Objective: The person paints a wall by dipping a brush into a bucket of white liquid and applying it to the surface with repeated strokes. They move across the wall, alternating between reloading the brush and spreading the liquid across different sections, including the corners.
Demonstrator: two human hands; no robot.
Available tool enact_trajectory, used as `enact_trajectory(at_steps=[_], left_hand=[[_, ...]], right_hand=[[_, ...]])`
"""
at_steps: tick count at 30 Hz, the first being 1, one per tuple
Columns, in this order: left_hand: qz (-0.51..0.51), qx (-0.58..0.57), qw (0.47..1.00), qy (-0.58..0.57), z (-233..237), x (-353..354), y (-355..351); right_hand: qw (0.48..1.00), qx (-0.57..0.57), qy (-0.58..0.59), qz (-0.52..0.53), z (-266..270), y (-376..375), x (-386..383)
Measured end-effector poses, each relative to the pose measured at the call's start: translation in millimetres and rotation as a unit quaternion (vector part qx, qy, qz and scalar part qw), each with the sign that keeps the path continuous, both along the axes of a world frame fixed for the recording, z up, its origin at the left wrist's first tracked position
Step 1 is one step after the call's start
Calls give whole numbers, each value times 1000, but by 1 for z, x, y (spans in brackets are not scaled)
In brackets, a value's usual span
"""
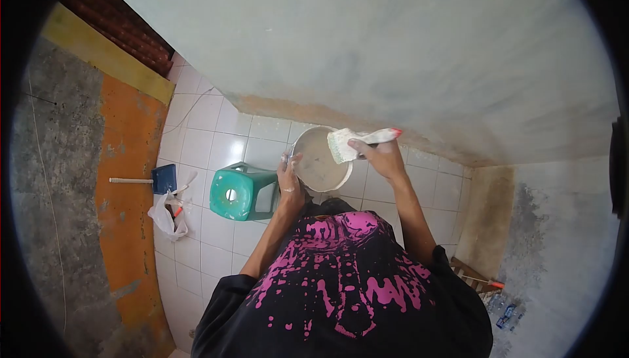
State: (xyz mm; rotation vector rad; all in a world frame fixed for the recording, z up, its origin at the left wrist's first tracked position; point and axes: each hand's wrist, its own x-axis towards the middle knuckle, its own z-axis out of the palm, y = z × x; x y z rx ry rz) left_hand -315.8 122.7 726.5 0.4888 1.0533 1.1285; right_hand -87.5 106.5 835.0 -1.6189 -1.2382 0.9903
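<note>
A round pale bucket (346,178) is in front of my body, its inside coated with a greyish-beige layer. My left hand (290,179), with white smears on the skin, has its fingers wrapped over the bucket's left rim. In my right hand (381,156) is a wide paintbrush (342,146), its bristles caked white and its whitish handle ending in a red tip. The bristles point left and overlap the bucket's right rim in this view. The thumb lies across the brush near the bristles.
Left of the bucket stands a green plastic stool (230,195) on white floor tiles. Farther left are a blue dustpan (164,179) and a white plastic bag (169,219). A pale wall (419,50) rises ahead. Clear plastic bottles (508,315) lie at lower right.
</note>
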Motion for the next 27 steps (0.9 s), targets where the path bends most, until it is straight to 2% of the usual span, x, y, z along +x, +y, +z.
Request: enact_trajectory(at_steps=[1, 2, 3, 5, 6, 8, 9, 10, 11, 12, 13, 15, 16, 18, 19, 21, 22, 25, 27], left_hand=[[0, -1, 1000, -2, 1, -8, 6], [3, 28, 1000, 8, 3, -12, 12], [4, 57, 998, 19, 5, -16, 17], [-12, 16, 1000, 19, 21, -26, 38], [-30, -24, 999, 20, 30, -33, 57], [-49, -39, 998, -7, 19, -39, 79], [-62, -60, 996, -32, 14, -44, 87], [-72, -61, 995, -32, 8, -49, 94], [-77, -47, 995, -46, 11, -53, 100], [-85, -32, 994, -61, 15, -54, 108], [-101, -32, 992, -61, 19, -56, 116], [-120, -39, 991, -49, 23, -58, 132], [-106, -44, 992, -54, 12, -59, 138], [-146, -27, 987, -68, 20, -58, 151], [-165, -16, 983, -79, 22, -59, 156], [-168, -58, 982, -68, -2, -62, 165], [-164, -85, 981, -63, -14, -59, 177], [-177, -84, 979, -56, -17, -50, 188], [-189, -95, 976, -46, -26, -47, 186]], right_hand=[[983, -17, 181, -22, 5, 5, -8], [972, -51, 224, -54, 28, 7, -17], [972, -49, 224, -56, 27, 11, -20], [902, -102, 411, -77, 23, 23, -23], [904, -95, 408, -86, 23, 35, -33], [898, -61, 425, -99, 19, 44, -47], [897, -57, 426, -106, 20, 50, -57], [950, 21, 302, -75, 22, 56, -69], [980, 97, 170, -45, 22, 60, -78], [981, 195, 1, -5, 22, 63, -83], [976, 216, -27, -10, 14, 67, -92], [991, 112, -69, 5, 8, 72, -106], [991, 113, -71, -7, -1, 73, -116], [962, 257, -74, -60, -15, 78, -128], [962, 255, -77, -68, -22, 82, -126], [985, 138, -14, -101, -31, 81, -135], [965, 217, -31, -144, -36, 85, -141], [973, 167, 2, -158, -49, 92, -139], [960, 187, 12, -207, -57, 99, -136]])
